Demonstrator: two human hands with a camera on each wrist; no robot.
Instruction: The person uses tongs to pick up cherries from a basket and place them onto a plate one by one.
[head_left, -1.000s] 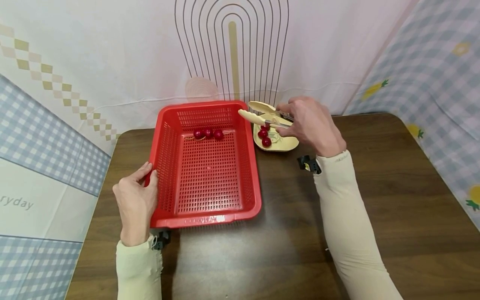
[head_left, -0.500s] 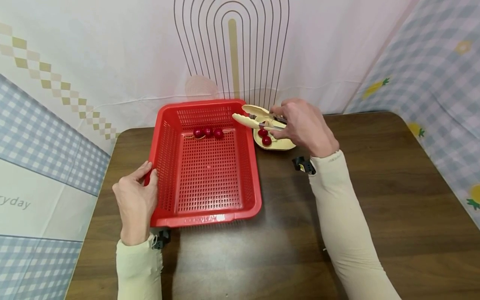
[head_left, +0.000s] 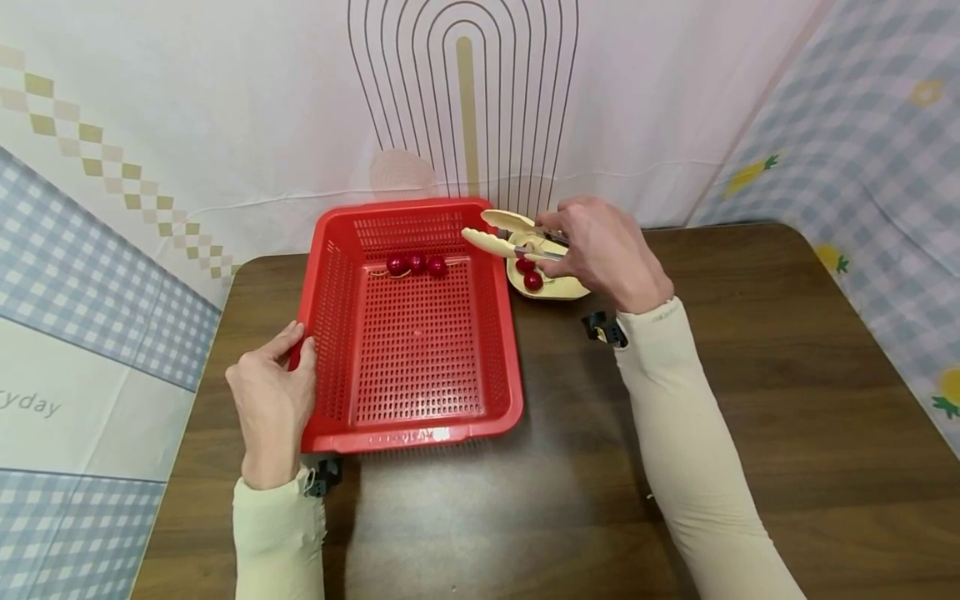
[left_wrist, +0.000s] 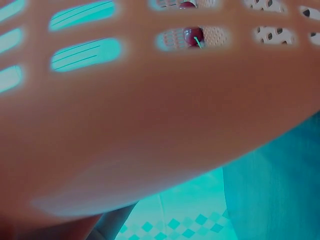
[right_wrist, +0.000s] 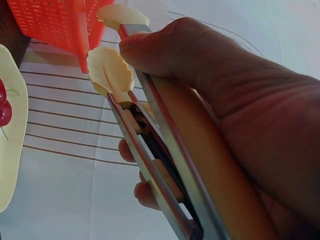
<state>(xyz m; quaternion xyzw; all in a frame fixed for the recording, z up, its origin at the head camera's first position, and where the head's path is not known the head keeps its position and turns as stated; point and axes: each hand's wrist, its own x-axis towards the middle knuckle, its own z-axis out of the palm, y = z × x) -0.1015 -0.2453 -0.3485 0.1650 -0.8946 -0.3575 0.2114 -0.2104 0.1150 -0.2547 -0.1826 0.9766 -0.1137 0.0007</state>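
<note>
My left hand [head_left: 273, 400] pinches the left rim of a red plastic basket [head_left: 416, 442], thumb and fingers on either side of the edge. Inside, three dark red cherries [head_left: 416, 264] with stems lie in a row near the back. My right hand [head_left: 603, 250] grips metal tongs [right_wrist: 165, 135] with cream scalloped tips. Those tips are spread apart, with nothing between them, above the basket's right rim at the back. Under the tongs sits a small pale yellow plate [head_left: 566, 289] bearing cherries [head_left: 533, 281], partly hidden by the tongs and hand.
The basket and plate stand side by side on a dark wooden table [head_left: 750, 358]. A patterned white cloth [head_left: 285, 100] hangs right behind them. Blue checked cloth [head_left: 885, 167] hangs at the right side.
My right hand and the tongs have shifted slightly left, bringing the tips over the basket's rim. The left hand, the basket and its cherries have stayed nearly still.
</note>
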